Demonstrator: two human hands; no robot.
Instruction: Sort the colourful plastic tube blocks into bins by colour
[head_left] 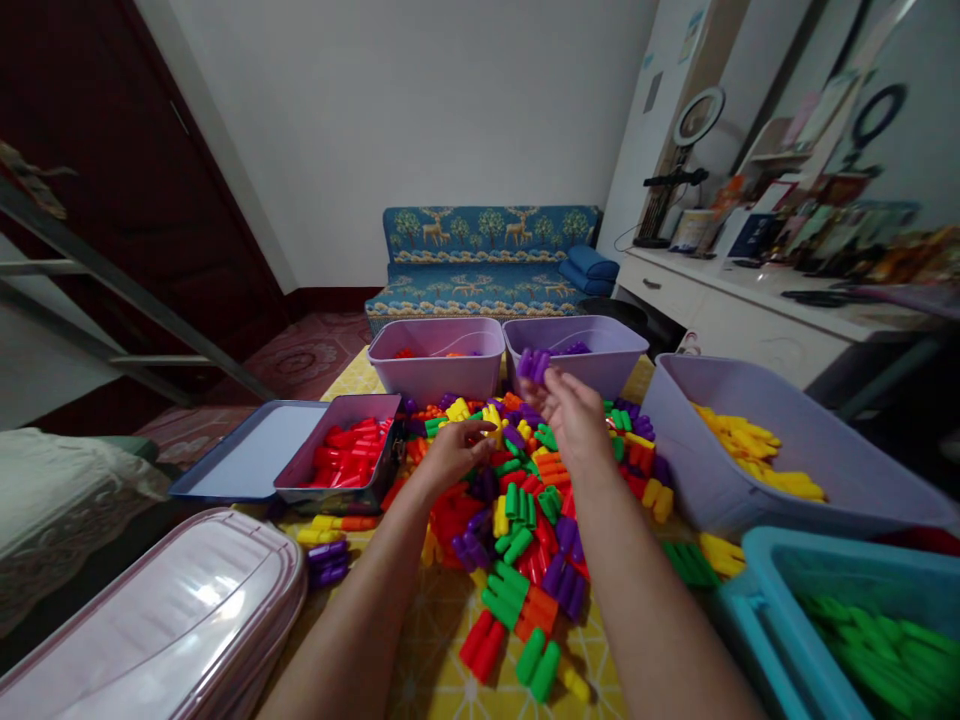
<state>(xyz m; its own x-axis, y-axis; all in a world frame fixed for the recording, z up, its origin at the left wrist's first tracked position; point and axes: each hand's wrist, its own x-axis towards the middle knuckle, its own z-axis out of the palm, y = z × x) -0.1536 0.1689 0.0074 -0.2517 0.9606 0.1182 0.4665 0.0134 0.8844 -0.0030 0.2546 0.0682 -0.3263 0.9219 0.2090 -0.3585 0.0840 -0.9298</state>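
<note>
My right hand [574, 415] is raised over the pile with a purple plastic building block [533, 366] held at its fingertips, by the near wall of the right-hand lilac bin [611, 362]. Lower down, my left hand [455, 455] reaches over the left part of the pile, its fingers apart and slightly curled beside a yellow block [491, 418]. Beneath both hands spreads a heap of mixed blocks: green [519, 506], orange [551, 468], red [482, 645] and purple [565, 583].
Another lilac bin [439, 375] stands at the back. Red blocks fill a tin [346, 412] on the left. At right are a bin of yellow blocks [742, 445] and a turquoise bin of green ones [885, 630]. Stacked lids [165, 620] lie front left on the yellow tablecloth [431, 650].
</note>
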